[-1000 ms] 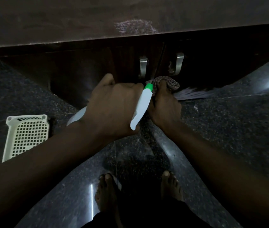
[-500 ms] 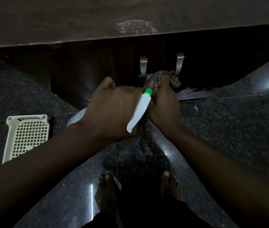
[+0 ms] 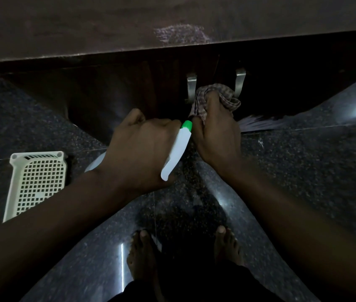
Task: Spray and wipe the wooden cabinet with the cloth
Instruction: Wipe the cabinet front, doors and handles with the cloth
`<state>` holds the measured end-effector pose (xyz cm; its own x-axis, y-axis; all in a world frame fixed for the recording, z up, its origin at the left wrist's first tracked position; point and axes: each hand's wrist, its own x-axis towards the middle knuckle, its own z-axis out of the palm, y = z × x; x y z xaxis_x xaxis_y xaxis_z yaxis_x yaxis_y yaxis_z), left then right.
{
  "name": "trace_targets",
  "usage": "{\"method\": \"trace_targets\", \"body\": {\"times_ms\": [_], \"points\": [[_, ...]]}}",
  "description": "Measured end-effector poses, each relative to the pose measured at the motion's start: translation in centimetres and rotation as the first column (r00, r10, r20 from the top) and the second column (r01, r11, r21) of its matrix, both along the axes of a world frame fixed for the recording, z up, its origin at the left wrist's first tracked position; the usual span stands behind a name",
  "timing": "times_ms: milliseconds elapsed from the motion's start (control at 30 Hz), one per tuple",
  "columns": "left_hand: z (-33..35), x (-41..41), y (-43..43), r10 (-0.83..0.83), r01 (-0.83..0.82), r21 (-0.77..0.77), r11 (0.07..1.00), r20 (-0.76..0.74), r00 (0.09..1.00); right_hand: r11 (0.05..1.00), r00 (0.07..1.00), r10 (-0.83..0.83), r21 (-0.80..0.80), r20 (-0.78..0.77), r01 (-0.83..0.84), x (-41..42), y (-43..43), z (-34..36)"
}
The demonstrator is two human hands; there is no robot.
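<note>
Dim room, seen from above. Dark wooden cabinet (image 3: 111, 92) along the far side, its flat top edge sticking out over the doors. Two metal handles, left handle (image 3: 191, 87) and right handle (image 3: 240, 80), side by side on the door fronts, with a thin gap between the doors.

Right hand (image 3: 215, 136) bunched tight around a checked cloth (image 3: 216, 94), pressed to the cabinet front between and just below the handles. Left hand (image 3: 142, 147) wrapped around a white spray bottle (image 3: 177, 149) with a green tip, just left of the right hand and almost touching it. Nozzle aimed at the cabinet.

Shiny black speckled floor (image 3: 303, 171) below, with bright light spots. White plastic basket (image 3: 35, 182) lying on the floor at the left, well apart from the hands. Bare feet (image 3: 144, 253) near the bottom, standing close to the cabinet. Open floor on the right side.
</note>
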<state>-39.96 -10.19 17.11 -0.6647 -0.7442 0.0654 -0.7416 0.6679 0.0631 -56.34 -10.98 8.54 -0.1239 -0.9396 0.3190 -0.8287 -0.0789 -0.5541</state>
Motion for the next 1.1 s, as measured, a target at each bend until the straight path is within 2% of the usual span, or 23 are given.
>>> {"method": "trace_targets", "body": {"times_ms": [200, 400, 500, 733, 833, 1033, 1100], "points": [[-0.1, 0.0, -0.3, -0.015, 0.014, -0.025, 1.000, -0.020, 1.000, 0.998, 0.998, 0.053, 0.012, 0.031, -0.054, -1.0, -0.3, -0.7], [-1.2, 0.4, -0.1, 0.008, -0.008, 0.008, 1.000, -0.001, 1.000, 0.993, 0.992, 0.076, -0.099, 0.104, -0.066, -1.3, -0.4, -0.6], [-2.3, 0.8, 0.1, 0.032, -0.032, 0.008, 0.999, -0.002, 0.999, 0.993, 0.980, 0.109, -0.064, 0.166, -0.099, -1.6, -0.4, -2.3], [-5.4, 0.7, 0.9, 0.074, -0.075, 0.032, 0.997, 0.029, 0.997, 0.970, 0.992, 0.095, 0.216, 0.083, -0.111, -6.1, -0.1, -8.1], [-6.7, 0.3, 1.1, 0.082, -0.084, 0.059, 0.995, 0.034, 0.996, 0.968, 0.992, 0.109, 0.219, 0.061, -0.120, -6.0, -0.5, -9.0], [-8.4, -1.6, 1.1, 0.055, -0.055, 0.052, 0.997, -0.002, 0.998, 0.924, 0.939, 0.338, 0.211, -0.069, -0.317, -4.2, -1.6, -9.6], [-8.6, -2.1, 1.1, 0.057, -0.057, 0.056, 0.997, 0.003, 0.998, 0.921, 0.941, 0.330, 0.243, -0.072, -0.304, -5.0, -1.4, -10.2]]}}
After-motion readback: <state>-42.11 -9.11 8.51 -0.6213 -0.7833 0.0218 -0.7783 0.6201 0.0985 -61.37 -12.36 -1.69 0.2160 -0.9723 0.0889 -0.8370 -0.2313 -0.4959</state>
